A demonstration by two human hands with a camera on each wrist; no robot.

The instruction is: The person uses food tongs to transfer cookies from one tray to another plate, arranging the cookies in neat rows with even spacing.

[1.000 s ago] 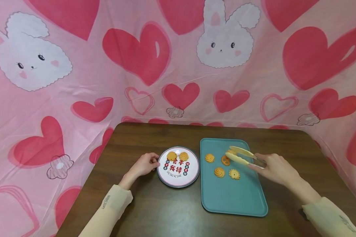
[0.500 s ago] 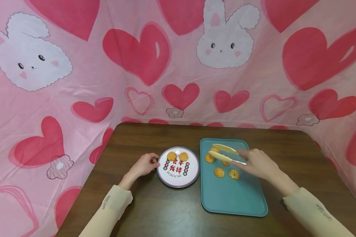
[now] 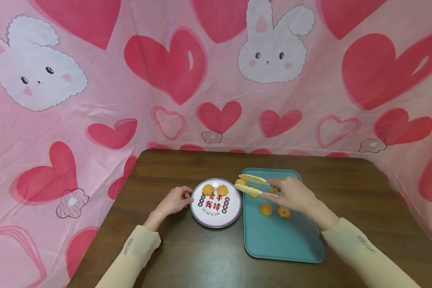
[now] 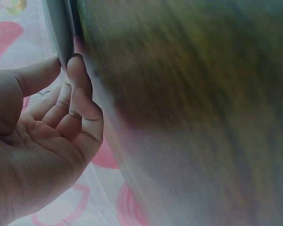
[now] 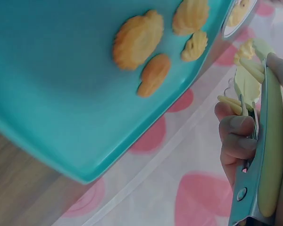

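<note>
My left hand (image 3: 174, 199) pinches the left rim of a white plate (image 3: 216, 221) printed with red characters; in the left wrist view the thumb lies on one side of the plate's edge (image 4: 58, 30), fingers on the other. Two cookies, a round one (image 3: 208, 190) and a swirled one (image 3: 222, 191), lie on the plate. My right hand (image 3: 296, 195) grips metal tongs with cream tips (image 3: 253, 179). Between the tips is a golden cookie (image 5: 245, 50), held where the plate's right rim meets the tray's left edge.
A teal tray (image 3: 284, 242) stands right of the plate. On it lie a swirl cookie (image 3: 266, 209), a flower-shaped cookie (image 3: 283, 212) and others partly hidden beneath the tongs and hand. The brown wooden table (image 3: 187, 256) ends at a pink heart-patterned cloth (image 3: 165, 80).
My right hand has carried the tongs and cookie left, from over the tray's upper right to the plate's right rim. The left hand and plate have stayed in place.
</note>
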